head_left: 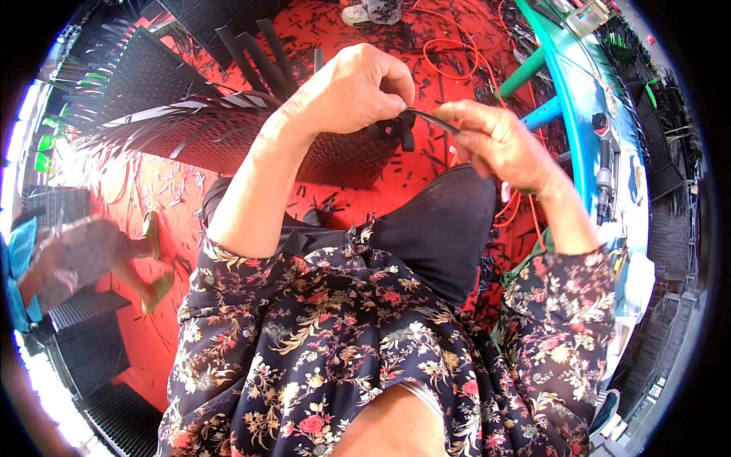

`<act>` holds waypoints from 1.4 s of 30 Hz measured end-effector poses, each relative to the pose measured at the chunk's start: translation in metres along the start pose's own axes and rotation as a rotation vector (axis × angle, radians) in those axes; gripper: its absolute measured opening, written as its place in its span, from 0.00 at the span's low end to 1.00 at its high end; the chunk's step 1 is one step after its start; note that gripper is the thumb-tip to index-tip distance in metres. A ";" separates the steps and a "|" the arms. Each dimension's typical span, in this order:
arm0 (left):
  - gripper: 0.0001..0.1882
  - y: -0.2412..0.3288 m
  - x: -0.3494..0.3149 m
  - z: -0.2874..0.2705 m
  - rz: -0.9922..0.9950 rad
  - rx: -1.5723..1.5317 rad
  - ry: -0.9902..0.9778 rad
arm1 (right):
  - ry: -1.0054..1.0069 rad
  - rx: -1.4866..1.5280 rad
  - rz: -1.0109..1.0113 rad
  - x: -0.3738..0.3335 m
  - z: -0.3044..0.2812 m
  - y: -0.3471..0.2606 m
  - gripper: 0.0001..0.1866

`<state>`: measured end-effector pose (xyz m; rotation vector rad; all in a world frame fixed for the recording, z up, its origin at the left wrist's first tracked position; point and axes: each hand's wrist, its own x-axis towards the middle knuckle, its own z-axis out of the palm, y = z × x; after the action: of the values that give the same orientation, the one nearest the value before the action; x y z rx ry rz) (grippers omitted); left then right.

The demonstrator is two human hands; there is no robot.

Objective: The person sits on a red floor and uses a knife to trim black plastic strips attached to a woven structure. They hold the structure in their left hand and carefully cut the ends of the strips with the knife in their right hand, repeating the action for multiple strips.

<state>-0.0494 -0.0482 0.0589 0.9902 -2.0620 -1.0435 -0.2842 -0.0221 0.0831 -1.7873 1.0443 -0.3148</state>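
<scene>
A flat black strip (431, 119) runs between my two hands. The thumb and fingertips of my left hand (352, 87) are pinched together at its left end. My right hand (499, 143) grips the strip's other end between thumb and fingers. Just below and to the left of them lies a black woven panel or basket (339, 158), its full shape partly hidden behind my left forearm. Loose strip ends (179, 126) fan out from its upper edge. A small dark loop of strip (408, 137) hangs at its right corner, under my hands.
Black strip scraps litter the red floor (411, 171). An orange hose (449, 78) coils across it. At right stands a blue-and-white table (582, 122) bearing a dark tool (604, 164). Another person sits at left (84, 259); a shoe (364, 15) shows at the top.
</scene>
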 end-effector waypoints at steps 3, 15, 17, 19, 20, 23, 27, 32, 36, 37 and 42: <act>0.05 0.002 0.002 0.004 0.047 0.029 -0.001 | 0.375 0.397 -0.023 -0.014 0.035 0.022 0.11; 0.03 -0.005 0.003 0.005 0.024 0.008 -0.002 | 0.627 0.709 0.068 0.017 0.094 -0.003 0.06; 0.02 -0.008 0.002 0.007 0.036 0.003 0.019 | 0.668 0.671 0.068 0.014 0.097 -0.004 0.05; 0.02 -0.009 0.002 0.008 0.048 -0.005 0.028 | 0.696 0.712 0.026 0.018 0.102 0.002 0.04; 0.02 -0.009 0.002 0.008 0.044 -0.008 0.026 | 0.712 0.732 0.006 0.020 0.104 0.005 0.03; 0.02 -0.007 0.001 0.008 0.033 -0.006 0.030 | 0.755 0.716 -0.033 0.023 0.107 0.008 0.04; 0.02 -0.009 0.002 0.010 0.057 0.019 0.052 | 0.781 0.645 -0.050 0.027 0.107 0.012 0.05; 0.02 -0.005 -0.001 0.009 0.051 0.027 0.056 | 0.827 0.570 -0.067 0.027 0.107 0.014 0.07; 0.02 -0.006 -0.001 0.009 0.037 0.008 0.044 | 0.814 0.538 -0.095 0.027 0.106 0.014 0.07; 0.02 -0.006 -0.001 0.009 0.035 0.003 0.043 | 0.801 0.493 -0.077 0.027 0.106 0.014 0.07; 0.03 -0.010 -0.001 0.010 0.058 0.016 0.058 | 0.832 0.331 -0.141 0.027 0.110 0.017 0.08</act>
<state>-0.0536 -0.0477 0.0454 0.9517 -2.0429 -0.9589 -0.2084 0.0241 0.0106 -1.4308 1.3196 -1.3178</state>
